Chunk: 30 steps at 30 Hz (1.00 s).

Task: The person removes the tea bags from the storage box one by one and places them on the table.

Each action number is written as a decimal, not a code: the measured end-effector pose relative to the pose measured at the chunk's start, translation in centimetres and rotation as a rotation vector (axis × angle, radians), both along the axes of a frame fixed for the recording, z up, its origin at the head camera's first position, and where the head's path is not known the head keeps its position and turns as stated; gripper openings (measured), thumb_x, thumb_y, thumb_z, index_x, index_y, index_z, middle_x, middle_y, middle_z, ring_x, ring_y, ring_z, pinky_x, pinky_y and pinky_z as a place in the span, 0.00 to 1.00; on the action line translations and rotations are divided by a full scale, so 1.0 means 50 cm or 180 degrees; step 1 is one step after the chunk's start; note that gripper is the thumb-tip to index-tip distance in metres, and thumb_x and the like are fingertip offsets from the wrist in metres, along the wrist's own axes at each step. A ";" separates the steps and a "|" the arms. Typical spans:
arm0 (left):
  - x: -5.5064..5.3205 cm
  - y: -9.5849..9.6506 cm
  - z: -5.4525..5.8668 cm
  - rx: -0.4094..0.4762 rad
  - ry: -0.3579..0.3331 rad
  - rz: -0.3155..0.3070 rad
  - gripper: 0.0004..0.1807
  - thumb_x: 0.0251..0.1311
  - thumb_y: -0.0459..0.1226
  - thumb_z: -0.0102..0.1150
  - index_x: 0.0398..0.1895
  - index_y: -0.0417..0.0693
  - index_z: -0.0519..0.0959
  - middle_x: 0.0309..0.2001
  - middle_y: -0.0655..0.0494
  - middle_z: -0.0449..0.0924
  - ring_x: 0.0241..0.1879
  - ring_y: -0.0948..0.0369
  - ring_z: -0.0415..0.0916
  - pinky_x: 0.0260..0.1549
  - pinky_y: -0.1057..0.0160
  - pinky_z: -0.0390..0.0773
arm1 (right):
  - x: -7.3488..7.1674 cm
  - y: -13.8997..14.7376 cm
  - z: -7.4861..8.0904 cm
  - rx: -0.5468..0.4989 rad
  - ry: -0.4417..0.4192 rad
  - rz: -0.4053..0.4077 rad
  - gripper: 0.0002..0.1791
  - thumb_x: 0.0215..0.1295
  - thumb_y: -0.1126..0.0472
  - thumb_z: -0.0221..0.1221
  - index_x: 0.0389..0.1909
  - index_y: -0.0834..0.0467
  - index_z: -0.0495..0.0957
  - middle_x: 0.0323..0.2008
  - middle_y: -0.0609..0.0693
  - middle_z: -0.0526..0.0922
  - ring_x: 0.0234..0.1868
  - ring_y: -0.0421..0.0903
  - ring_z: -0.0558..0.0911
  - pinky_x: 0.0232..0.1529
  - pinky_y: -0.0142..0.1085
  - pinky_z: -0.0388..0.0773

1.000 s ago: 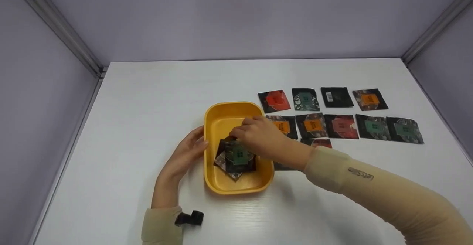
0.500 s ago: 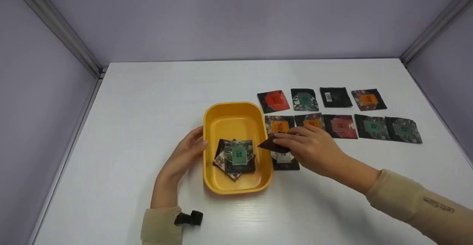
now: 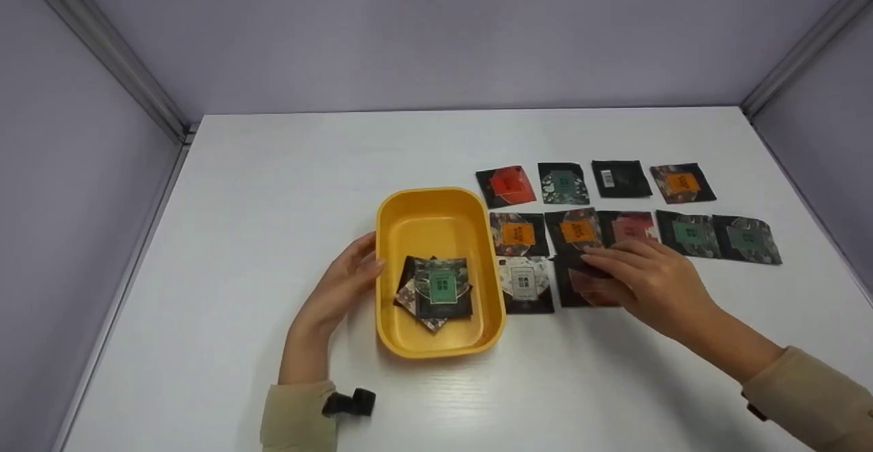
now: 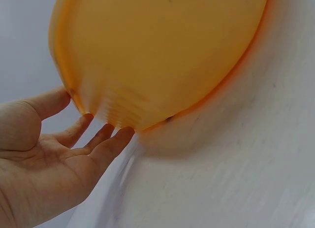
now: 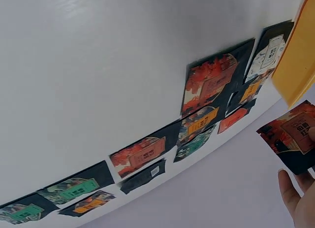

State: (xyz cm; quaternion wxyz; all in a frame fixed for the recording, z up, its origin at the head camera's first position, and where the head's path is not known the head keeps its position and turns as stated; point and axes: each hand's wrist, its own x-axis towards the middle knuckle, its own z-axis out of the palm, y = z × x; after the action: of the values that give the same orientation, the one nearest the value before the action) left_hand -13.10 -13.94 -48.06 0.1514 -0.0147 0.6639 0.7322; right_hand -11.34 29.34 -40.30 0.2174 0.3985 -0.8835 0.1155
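Observation:
My left hand steadies the yellow bin from its left side. In the left wrist view its fairly straight fingers and thumb touch the outside. Inside the bin lie several overlapping flat sachets, a green-labelled one uppermost. My right hand pinches a black sachet with a red label, seen best in the right wrist view. In the head view it is over a red-labelled sachet in the front row, partly hidden by the hand. A white-patterned sachet lies to its left, beside the bin.
Two further rows of sachets lie behind on the white table. The middle row runs from an orange-labelled sachet to a green-labelled sachet. A face-down sachet shows a barcode. Pale walls enclose the table.
My right hand has lifted the red-labelled sachet out of the bin and carried it right to the front row. My left hand and the bin have stayed in place.

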 end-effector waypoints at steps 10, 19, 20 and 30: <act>0.001 -0.002 0.000 0.0050 0.0028 -0.0024 0.33 0.70 0.36 0.57 0.75 0.44 0.59 0.74 0.47 0.57 0.71 0.52 0.58 0.66 0.53 0.64 | 0.001 0.094 -0.032 0.0079 0.0146 -0.0498 0.23 0.42 0.74 0.71 0.44 0.60 0.87 0.35 0.59 0.87 0.34 0.58 0.85 0.35 0.54 0.81; 0.000 -0.004 0.001 0.0006 0.0061 -0.0018 0.32 0.69 0.36 0.57 0.74 0.45 0.60 0.74 0.47 0.58 0.72 0.52 0.57 0.67 0.53 0.63 | 0.001 0.145 -0.064 0.0287 -0.0061 -0.0754 0.21 0.41 0.74 0.72 0.42 0.62 0.87 0.34 0.59 0.87 0.34 0.57 0.84 0.34 0.53 0.81; 0.000 -0.004 0.001 0.0000 0.0061 -0.0014 0.32 0.69 0.36 0.57 0.74 0.45 0.60 0.74 0.48 0.58 0.72 0.53 0.57 0.67 0.53 0.63 | 0.001 0.148 -0.067 0.0314 -0.0078 -0.0765 0.21 0.41 0.74 0.72 0.42 0.62 0.87 0.34 0.59 0.87 0.35 0.57 0.84 0.35 0.54 0.81; 0.001 -0.004 0.002 0.0010 0.0018 -0.0015 0.33 0.69 0.37 0.58 0.75 0.46 0.60 0.74 0.48 0.57 0.71 0.53 0.59 0.66 0.52 0.64 | 0.012 0.160 -0.093 0.0563 -0.0394 -0.0735 0.22 0.39 0.74 0.74 0.41 0.61 0.88 0.39 0.58 0.87 0.38 0.57 0.85 0.39 0.54 0.81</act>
State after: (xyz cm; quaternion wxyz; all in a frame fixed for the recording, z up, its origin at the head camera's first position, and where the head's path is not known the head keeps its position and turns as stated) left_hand -13.05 -14.13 -47.96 0.1513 -0.0107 0.6632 0.7329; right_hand -10.75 37.33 -44.97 0.1384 0.3039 -0.9419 0.0359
